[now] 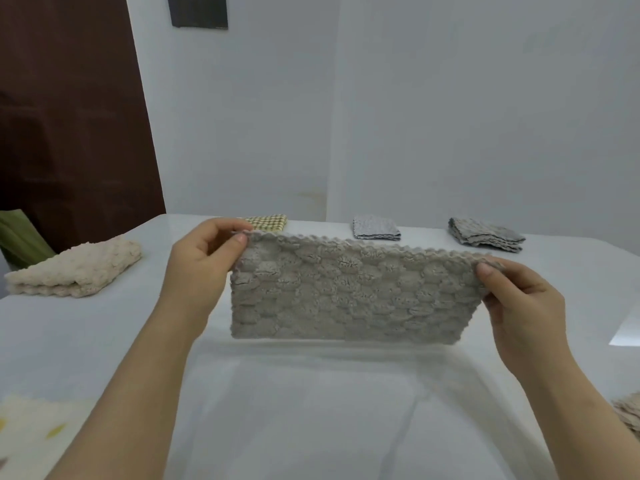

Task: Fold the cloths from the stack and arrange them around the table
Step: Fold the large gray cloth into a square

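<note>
Pinching grey cloth (353,292) by its top corners, left hand (204,254) and right hand (516,296) hold it hanging; soft, light, floppy — best gripped at corners.

A white, glossy table (311,427) carries folded cloths set well apart along its edges: a cream cloth (72,268) at the left side, and along the far edge a checked cloth (270,221), partly hidden from view, then a pale blue-grey cloth (375,227), then a darker grey cloth (485,233) folded in several layers towards the right corner. At the near left corner lies a pale printed cloth (31,434) with yellowish marks. At the near right edge is a beige stack (628,414), cut off by the frame.
</note>
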